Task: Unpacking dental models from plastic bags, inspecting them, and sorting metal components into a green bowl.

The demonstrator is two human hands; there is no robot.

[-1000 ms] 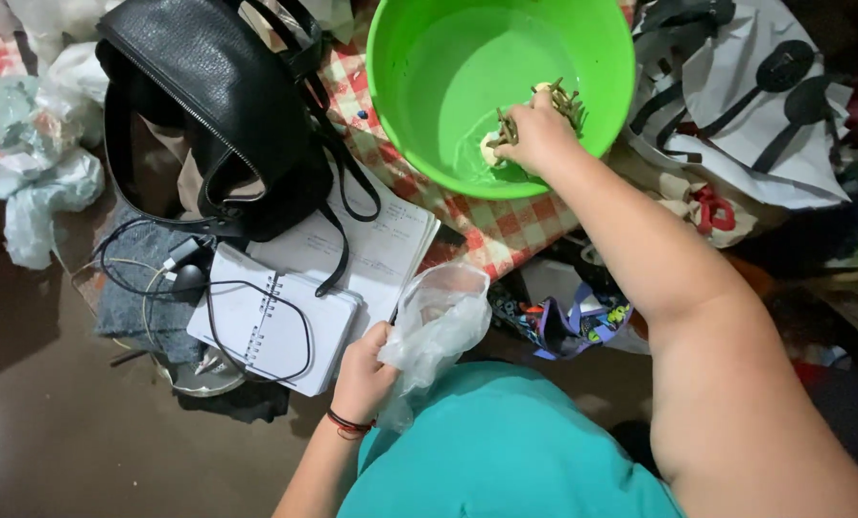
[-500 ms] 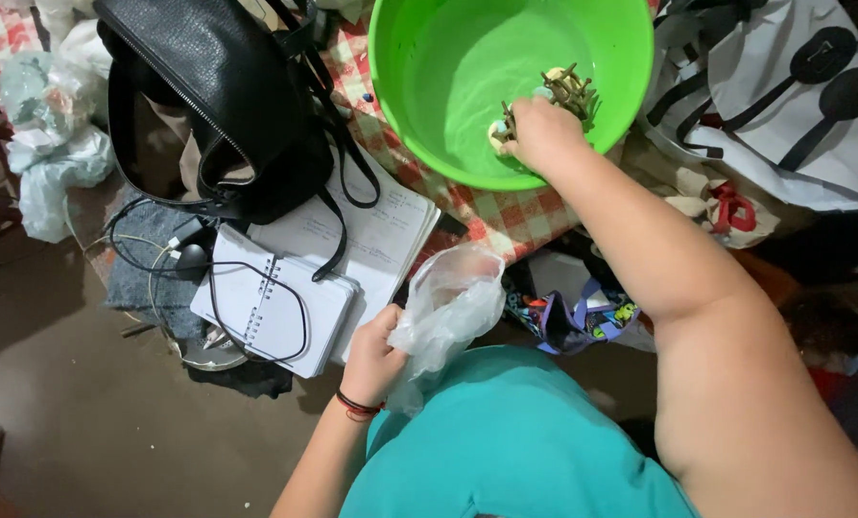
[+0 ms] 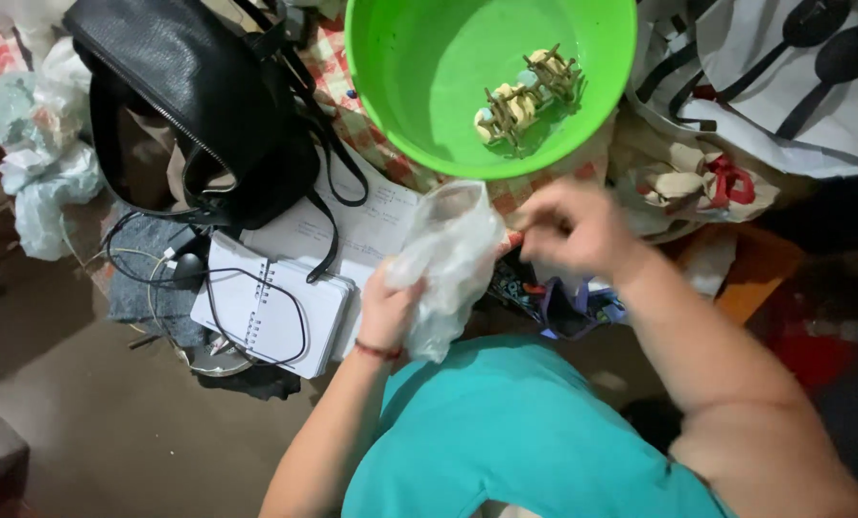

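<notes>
Half the green basin (image 3: 419, 86) is cut off at the top edge, with small pale pieces (image 3: 525, 96) inside it too small to identify. Left hand (image 3: 388, 307) grips a clear plastic bag (image 3: 448, 259) below the basin; right hand (image 3: 568, 230), motion-blurred, pinches closed at the bag's mouth.

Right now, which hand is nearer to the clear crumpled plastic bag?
Left. The left hand grips the clear crumpled plastic bag from below; the right hand is at the bag's right edge; contact is blurred.
</notes>
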